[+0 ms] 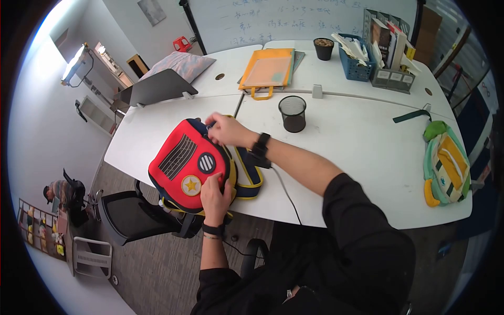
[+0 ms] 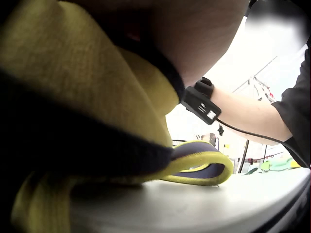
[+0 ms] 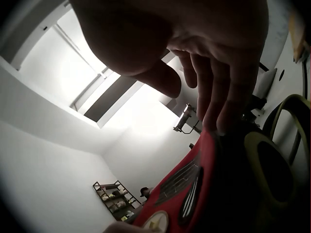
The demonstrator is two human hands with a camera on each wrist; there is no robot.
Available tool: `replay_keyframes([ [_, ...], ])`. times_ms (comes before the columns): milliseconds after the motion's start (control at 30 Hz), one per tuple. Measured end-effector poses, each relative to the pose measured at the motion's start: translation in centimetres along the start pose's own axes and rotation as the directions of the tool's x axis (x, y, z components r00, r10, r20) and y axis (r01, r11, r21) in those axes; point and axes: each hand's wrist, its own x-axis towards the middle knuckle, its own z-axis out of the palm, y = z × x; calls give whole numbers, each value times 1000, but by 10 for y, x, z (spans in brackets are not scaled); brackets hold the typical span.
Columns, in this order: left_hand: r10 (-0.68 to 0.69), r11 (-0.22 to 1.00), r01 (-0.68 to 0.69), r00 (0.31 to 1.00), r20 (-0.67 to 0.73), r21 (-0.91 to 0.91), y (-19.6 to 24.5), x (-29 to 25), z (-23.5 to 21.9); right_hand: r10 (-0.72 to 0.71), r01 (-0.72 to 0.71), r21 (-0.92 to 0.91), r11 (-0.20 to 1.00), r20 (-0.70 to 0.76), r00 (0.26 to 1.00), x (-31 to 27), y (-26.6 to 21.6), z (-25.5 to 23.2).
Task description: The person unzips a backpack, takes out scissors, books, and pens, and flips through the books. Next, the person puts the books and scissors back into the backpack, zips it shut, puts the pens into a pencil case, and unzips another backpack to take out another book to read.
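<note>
A red backpack with a dark grid patch, a striped round patch and a yellow star badge lies on the white table. At its lower right edge, my left hand grips the side, thumb on the red front. My right hand is at the top edge; in the right wrist view the right hand has its fingertips touching the rim, thumb held apart. The left wrist view shows yellow-and-navy fabric and a looped strap; there the left fingers are hidden.
A black mesh cup stands right of the backpack. Behind are yellow folders, a plant pot, a blue basket and a book holder. A green-yellow bag lies far right; a laptop stands back left.
</note>
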Motion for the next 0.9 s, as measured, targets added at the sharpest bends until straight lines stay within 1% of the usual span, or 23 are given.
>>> replay_keyframes([
  [33,7,1000,-7,1000,6,-6,4,-6,-3,-106,127,-229,965,102,989,-24,-3,-10],
  [67,18,995,-14,999,-37,94,9,-11,-8,-28,114,-351,930,242,970,-53,-17,-25],
  [100,34,982,-18,996,-79,189,11,-16,-10,73,115,-468,876,363,929,-84,-30,-44],
  [133,15,974,13,993,-121,224,8,-25,-10,81,191,-531,825,446,891,-114,-30,-64],
  [167,34,949,20,985,-166,314,8,-31,-14,104,265,-580,770,524,846,-145,-29,-84],
  [233,-7,902,112,970,-244,417,0,-45,-18,168,215,-643,735,480,861,-212,-37,-126],
  [267,-18,888,146,959,-284,436,-8,-49,-18,295,60,-685,726,389,873,-240,-52,-146],
  [300,-27,876,174,949,-313,451,-17,-53,-17,426,-108,-710,696,287,858,-267,-70,-163],
  [367,15,894,170,913,-407,414,-19,-45,-12,499,-321,-735,597,27,866,-320,-98,-191],
  [400,20,905,162,907,-420,394,-27,-42,-10,532,-378,-720,582,-14,846,-348,-107,-198],
  [433,28,914,154,899,-438,375,-37,-36,-7,495,-484,-662,572,-192,847,-375,-117,-203],
  [467,45,906,156,888,-457,393,-39,-28,-6,444,-573,-591,567,-367,818,-401,-123,-207],
  [500,65,898,158,876,-478,411,-39,-19,-7,460,-612,-566,552,-405,790,-428,-124,-209],
  [533,76,874,164,883,-463,457,-36,-12,-8,399,-681,-486,547,-564,723,-454,-124,-210],
  [567,81,854,180,881,-467,488,-38,-7,-7,327,-733,-402,549,-704,631,-479,-125,-210],
  [600,85,860,162,890,-448,484,-39,-2,-7,247,-772,-376,513,-797,552,-499,-129,-208],
  [633,90,863,146,897,-432,484,-42,1,-7,247,-786,-354,506,-814,526,-524,-125,-211],
  [667,127,852,126,892,-435,508,-42,5,-6,61,-816,-427,389,-872,485,-550,-117,-217],
  [700,93,852,159,892,-443,499,-39,5,-6,-131,-845,-470,257,-883,451,-573,-112,-222],
  [767,77,802,227,878,-473,552,-22,7,0,-151,-878,-422,224,-905,397,-590,-118,-228],
  [833,107,834,173,881,-460,525,5,11,3,-325,-867,-482,127,-846,423,-600,-123,-236],
  [867,125,854,138,881,-457,501,19,15,6,-358,-881,-453,132,-851,384,-606,-119,-244],
  [900,127,855,137,880,-458,501,28,16,13,-359,-882,-452,134,-851,382,-608,-121,-249],
])
